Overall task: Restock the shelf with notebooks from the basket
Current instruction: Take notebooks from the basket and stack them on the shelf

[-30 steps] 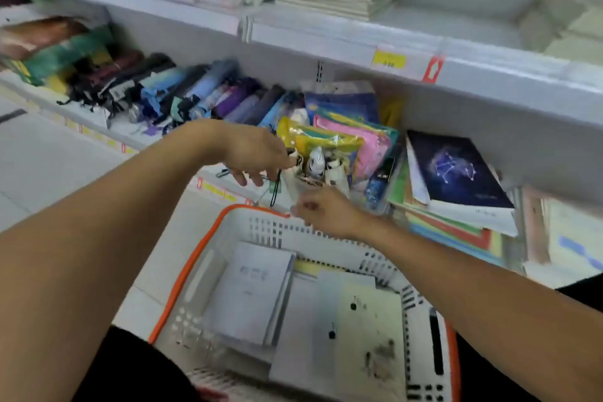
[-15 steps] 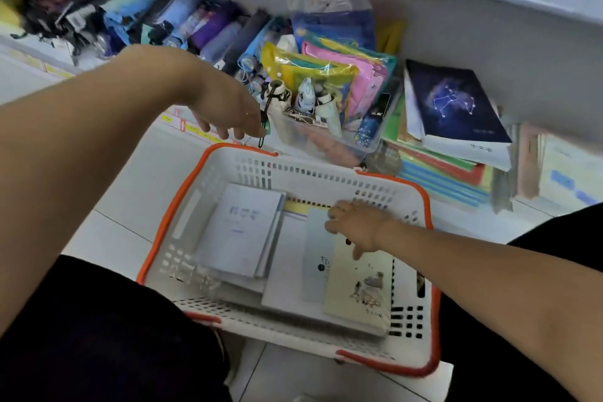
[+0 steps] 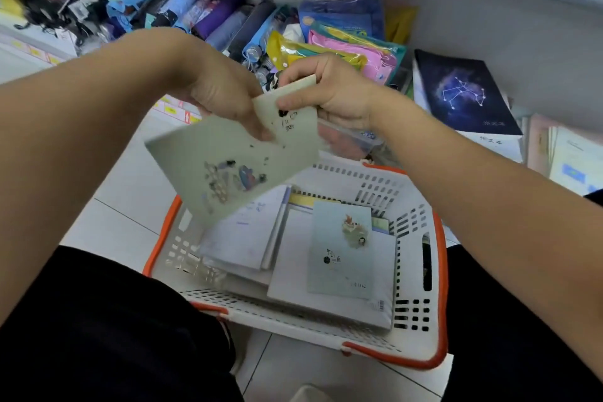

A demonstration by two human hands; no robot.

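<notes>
Both hands up over the basket [image 3: 434, 258]: right hand [image 3: 329, 91] pinching a notebook [image 3: 235, 160] by its top corner, left hand [image 3: 222, 95] gripping its left edge, fingertips hidden behind. Notebook tilted, blurred, cover print unreadable. More notebooks [image 3: 339, 251] lying below in basket

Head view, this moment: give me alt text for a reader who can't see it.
Both hands, left hand and right hand, hold a pale green notebook above a white basket with orange rims that holds more notebooks. Behind it, a low shelf carries folded umbrellas and a dark constellation notebook.
</notes>
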